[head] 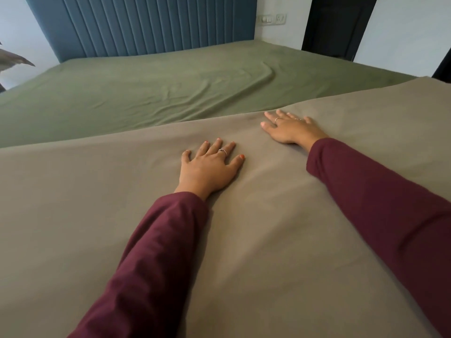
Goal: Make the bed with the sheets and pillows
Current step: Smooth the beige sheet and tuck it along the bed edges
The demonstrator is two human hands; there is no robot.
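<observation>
Both hands lie flat, fingers spread, holding nothing, on the grey sheet (122, 215): left hand (207, 169) nearer, right hand (290, 129) by its far edge. Beyond lies the green sheet (146, 93), reaching the headboard (146, 23).

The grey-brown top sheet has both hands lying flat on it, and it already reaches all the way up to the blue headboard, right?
Not quite. Both the left hand and right hand do lie flat on the grey-brown top sheet, but the head view shows its edge stopping partway up the bed. Bare green sheet lies between it and the blue headboard.
</observation>
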